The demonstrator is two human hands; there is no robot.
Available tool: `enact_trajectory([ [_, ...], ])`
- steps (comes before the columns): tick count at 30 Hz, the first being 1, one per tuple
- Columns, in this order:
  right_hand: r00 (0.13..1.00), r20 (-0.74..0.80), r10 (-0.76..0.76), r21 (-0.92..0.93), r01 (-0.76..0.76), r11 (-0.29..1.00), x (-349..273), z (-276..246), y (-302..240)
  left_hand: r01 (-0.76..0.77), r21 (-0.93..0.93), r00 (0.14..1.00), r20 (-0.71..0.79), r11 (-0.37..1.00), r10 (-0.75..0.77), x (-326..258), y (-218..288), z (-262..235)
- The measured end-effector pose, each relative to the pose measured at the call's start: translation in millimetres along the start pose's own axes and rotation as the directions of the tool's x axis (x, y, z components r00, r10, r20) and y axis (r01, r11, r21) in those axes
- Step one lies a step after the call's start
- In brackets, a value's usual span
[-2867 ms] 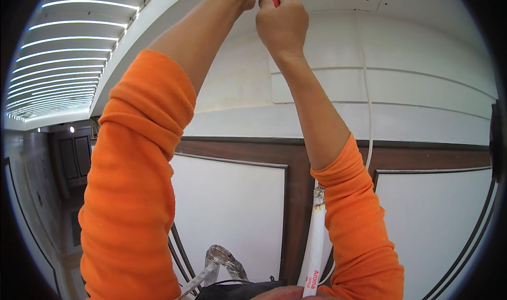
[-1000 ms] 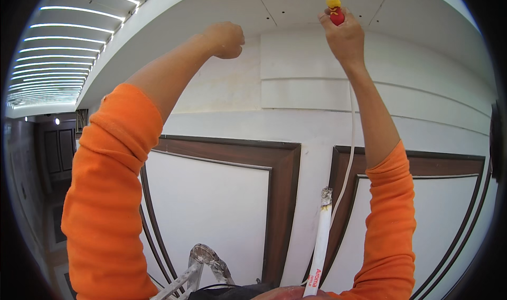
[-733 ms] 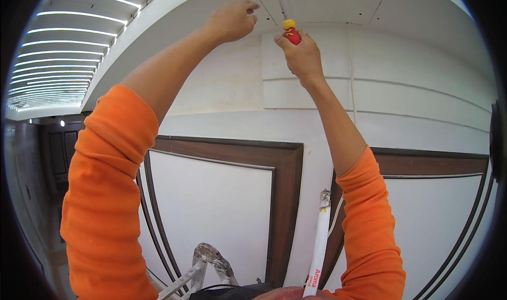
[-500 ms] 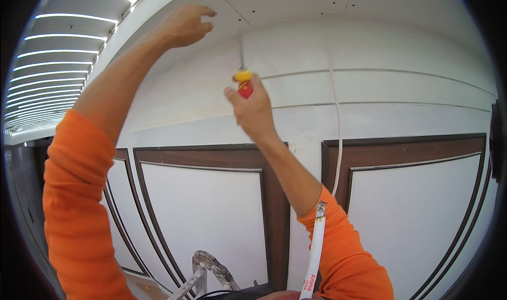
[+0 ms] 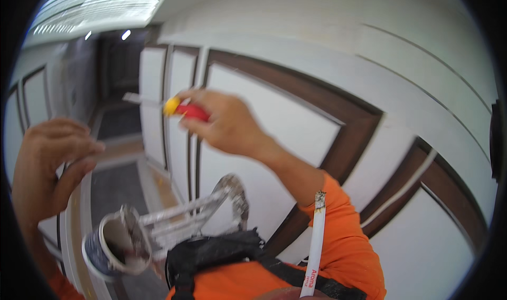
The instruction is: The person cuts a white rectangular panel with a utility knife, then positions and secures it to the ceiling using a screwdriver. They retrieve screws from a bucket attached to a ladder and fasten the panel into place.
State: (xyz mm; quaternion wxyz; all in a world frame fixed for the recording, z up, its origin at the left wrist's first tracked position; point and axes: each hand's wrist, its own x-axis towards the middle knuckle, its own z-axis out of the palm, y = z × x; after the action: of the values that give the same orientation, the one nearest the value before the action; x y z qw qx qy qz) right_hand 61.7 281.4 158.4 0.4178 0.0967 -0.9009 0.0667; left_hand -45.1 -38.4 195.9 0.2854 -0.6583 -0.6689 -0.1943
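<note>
red-and-yellow screwdriver handle (image 5: 187,110), orange sleeve (image 5: 346,236)

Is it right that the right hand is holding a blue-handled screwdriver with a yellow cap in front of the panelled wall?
Not quite: in the head view the screwdriver in the right hand has a red handle, not blue. The yellow cap and the panelled wall behind it are as you said.

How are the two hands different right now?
The right hand is closed around a screwdriver with a red and yellow handle, while the left hand holds nothing, its fingers loosely curled. The right hand sits higher, near the middle of the view; the left hand is lower, at the left edge. Both are bare, and both are raised in front of the panelled wall.
</note>
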Motion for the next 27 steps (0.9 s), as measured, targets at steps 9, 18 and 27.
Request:
enact_trajectory([
  [9,0.901,0.3,-0.313,0.217,0.255,0.942,44,49,-36,0.403,-0.015,0.872,-0.297,0.915,-0.389,-160,15,74],
  [18,0.574,0.416,-0.705,0.055,0.758,0.65,30,176,-117,0.799,-0.191,0.472,-0.389,0.571,-0.791,-237,41,157],
  [27,0.189,0.809,-0.557,0.25,0.746,0.617,31,229,-183,0.916,-0.332,0.001,-0.564,0.227,-0.826,-270,114,256],
])
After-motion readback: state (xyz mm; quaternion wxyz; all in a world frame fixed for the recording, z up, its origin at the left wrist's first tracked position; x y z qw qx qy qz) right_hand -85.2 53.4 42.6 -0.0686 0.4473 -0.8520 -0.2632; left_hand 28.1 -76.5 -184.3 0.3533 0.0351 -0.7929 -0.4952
